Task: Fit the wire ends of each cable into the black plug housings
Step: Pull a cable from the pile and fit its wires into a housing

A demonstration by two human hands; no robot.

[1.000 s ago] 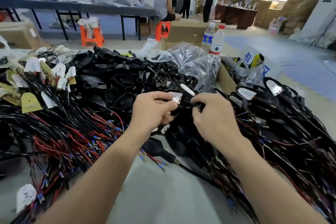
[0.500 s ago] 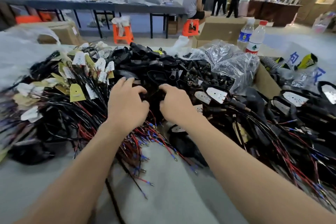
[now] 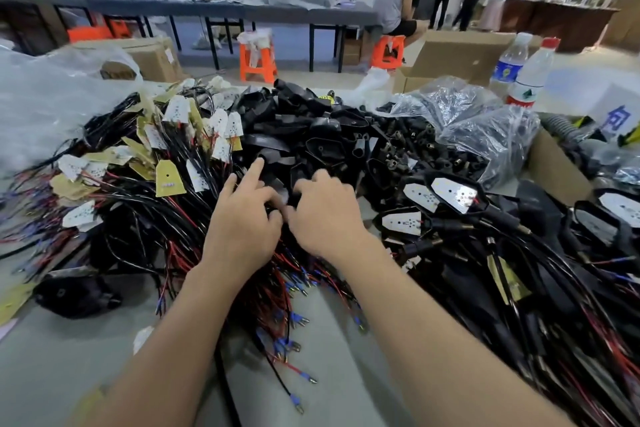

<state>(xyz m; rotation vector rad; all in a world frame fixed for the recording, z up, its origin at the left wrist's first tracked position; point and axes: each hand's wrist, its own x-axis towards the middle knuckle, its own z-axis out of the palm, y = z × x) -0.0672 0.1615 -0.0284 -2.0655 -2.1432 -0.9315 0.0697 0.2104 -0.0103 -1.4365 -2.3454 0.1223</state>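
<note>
A heap of black plug housings fills the middle of the grey table. My left hand and my right hand lie side by side at the heap's near edge. The left thumb and curled fingers pinch one black plug housing, while the index finger points straight out. The right hand's fingers curl over the same housing from the right. Cables with red and black wires and blue-sleeved ends spread out under both wrists.
Tagged cables pile up at the left, and housings with white plates lie on cables at the right. A clear bag of small black parts, two bottles and a cardboard box stand behind. One loose housing lies near left.
Both hands let go of the piece held a second ago and moved forward into the housing heap. The view has swung to the left.
</note>
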